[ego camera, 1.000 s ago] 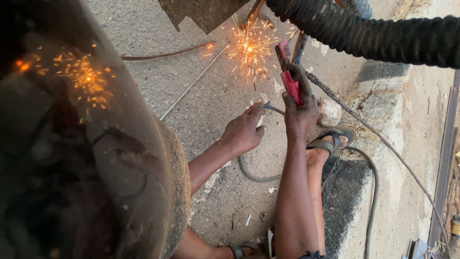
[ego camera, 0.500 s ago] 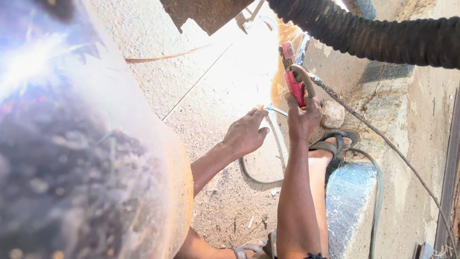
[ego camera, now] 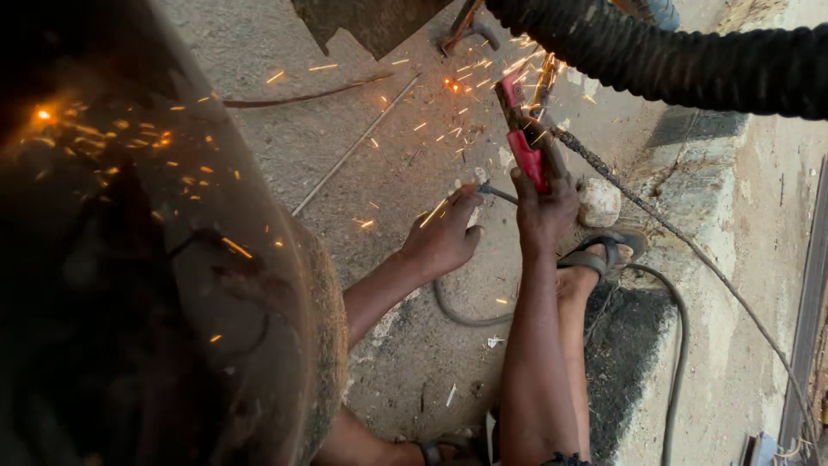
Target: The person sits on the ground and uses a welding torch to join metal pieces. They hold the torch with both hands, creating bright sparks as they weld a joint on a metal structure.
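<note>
Near the top middle of the view, the right hand (ego camera: 543, 207) is closed in a full grip round the red-handled welding clamp (ego camera: 522, 142), its fingers wrapped tight about the handle. The clamp points up toward the dark metal plate (ego camera: 371, 22) at the upper edge, and orange sparks (ego camera: 448, 86) scatter from a glowing spot just below that plate. The left hand (ego camera: 444, 242) sits just beside the right one, lower and to the left, fingers loosely curled with the tips resting near a thin grey cable (ego camera: 496, 192); whether it actually pinches the cable cannot be told. A thick black ribbed hose (ego camera: 673, 60) crosses the upper right corner, close above the clamp. A rough twisted cord (ego camera: 690, 250) runs from the clamp down toward the lower right. Below the right hand a foot in a sandal (ego camera: 595, 259) rests by a pale stone (ego camera: 598, 203), at the edge of a concrete kerb (ego camera: 690, 173). A thin metal rod (ego camera: 354, 147) lies on the bare concrete floor (ego camera: 259, 52), where open ground remains. A large dark curved shield (ego camera: 129, 285) fills the whole left side, reflecting sparks.
</note>
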### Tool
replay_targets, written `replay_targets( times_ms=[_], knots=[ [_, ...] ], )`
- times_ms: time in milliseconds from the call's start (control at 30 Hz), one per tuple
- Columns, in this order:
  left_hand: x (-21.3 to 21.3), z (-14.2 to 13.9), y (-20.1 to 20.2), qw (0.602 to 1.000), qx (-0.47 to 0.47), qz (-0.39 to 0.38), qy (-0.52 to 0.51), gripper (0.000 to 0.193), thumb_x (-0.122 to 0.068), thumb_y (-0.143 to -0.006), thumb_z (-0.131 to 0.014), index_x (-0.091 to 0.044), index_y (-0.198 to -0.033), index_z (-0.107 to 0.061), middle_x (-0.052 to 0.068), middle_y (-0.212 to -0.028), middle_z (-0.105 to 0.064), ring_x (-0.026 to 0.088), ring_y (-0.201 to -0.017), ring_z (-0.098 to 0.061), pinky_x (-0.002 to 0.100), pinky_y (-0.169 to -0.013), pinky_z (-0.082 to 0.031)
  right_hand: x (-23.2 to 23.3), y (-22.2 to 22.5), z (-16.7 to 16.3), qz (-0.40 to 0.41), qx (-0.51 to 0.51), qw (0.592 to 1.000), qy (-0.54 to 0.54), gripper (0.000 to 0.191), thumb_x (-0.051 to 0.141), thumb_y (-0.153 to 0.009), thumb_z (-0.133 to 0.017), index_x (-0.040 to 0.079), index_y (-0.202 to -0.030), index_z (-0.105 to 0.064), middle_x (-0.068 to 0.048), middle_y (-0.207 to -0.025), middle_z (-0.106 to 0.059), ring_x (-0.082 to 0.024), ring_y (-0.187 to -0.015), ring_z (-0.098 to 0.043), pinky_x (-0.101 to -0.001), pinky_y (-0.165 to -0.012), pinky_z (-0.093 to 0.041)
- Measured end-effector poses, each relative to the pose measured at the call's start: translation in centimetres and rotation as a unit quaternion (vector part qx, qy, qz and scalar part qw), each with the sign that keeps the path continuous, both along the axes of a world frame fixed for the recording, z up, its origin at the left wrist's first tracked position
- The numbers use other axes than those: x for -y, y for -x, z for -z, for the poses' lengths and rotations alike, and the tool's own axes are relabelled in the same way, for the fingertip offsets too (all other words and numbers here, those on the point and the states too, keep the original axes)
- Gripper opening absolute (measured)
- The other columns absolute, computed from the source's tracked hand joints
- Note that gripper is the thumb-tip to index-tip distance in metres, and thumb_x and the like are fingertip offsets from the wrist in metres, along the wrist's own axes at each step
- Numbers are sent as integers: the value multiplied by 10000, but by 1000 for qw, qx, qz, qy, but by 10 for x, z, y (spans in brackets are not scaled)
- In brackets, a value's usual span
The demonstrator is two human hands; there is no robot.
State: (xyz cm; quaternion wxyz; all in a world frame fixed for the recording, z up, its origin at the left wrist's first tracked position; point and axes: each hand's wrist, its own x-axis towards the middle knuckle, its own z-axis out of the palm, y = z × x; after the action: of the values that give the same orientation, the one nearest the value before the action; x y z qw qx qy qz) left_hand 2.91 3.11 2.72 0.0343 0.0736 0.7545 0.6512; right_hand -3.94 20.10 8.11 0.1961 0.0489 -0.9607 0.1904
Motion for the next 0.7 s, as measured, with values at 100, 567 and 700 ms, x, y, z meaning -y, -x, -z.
replay_targets(
  times_ms=[100, 567, 700],
  knots=[
    [1, 0, 2, 999, 22, 31, 9, 544, -232, -919, -640, -7, -1392, -491, 151, -1605, -380, 356, -1362, -510, 469, -1084, -453, 3, 1, -3, 24, 6, 1000, 3, 481, 286, -846, -875, 79, -1256, -733, -127, -1082, -732, -260, -947, -698, -407, -824, -540],
    [4, -5, 4, 994, 80, 66, 36, 549, -241, -963, -619, -42, -1455, -477, 176, -1493, -495, 364, -1281, -597, 467, -1133, -438, -18, 11, 8, 143, 58, 988, -8, 500, 426, -828, -882, -26, -1016, -781, -201, -911, -738, -306, -865, -692, -444, -820, -512],
    [4, -4, 2, 999, 38, 31, -4, 525, -208, -908, -637, -15, -1377, -502, 162, -1561, -447, 377, -1271, -587, 465, -1076, -473, -13, 11, 6, 86, 32, 996, -10, 490, 365, -814, -854, 42, -1172, -765, -160, -1018, -749, -288, -899, -706, -423, -814, -531]
  ],
)
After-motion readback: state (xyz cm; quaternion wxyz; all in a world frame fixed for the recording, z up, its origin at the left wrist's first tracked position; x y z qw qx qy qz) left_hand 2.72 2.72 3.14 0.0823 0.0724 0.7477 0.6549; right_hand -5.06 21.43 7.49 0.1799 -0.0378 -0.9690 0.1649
